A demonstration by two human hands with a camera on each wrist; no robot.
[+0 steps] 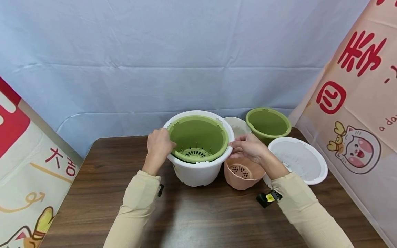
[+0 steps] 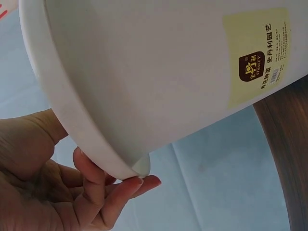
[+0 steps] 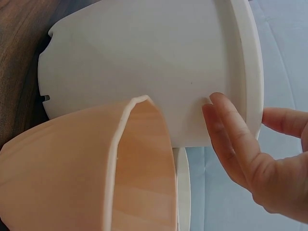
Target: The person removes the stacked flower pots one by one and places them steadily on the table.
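A large white flower pot [image 1: 195,175] stands upright on the table, with a green pot [image 1: 198,131] nested in it. Slots pierce the green pot's base. My left hand [image 1: 159,144] grips the white rim on the left; in the left wrist view its fingertips [image 2: 127,185] curl under the lip. On the opposite side my right hand [image 1: 249,148] pinches the rim, thumb over it and fingers [image 3: 236,120] against the outer wall. A yellow label [image 2: 276,57] shows on the white wall in the left wrist view.
Close at the right stands a pink faceted pot [image 1: 240,184] under my right hand. A cream pot [image 1: 238,125] and another green pot [image 1: 268,122] are behind it. Farther right lies a wide white pot [image 1: 299,160], tilted, near the right side of the wooden table [image 1: 198,217].
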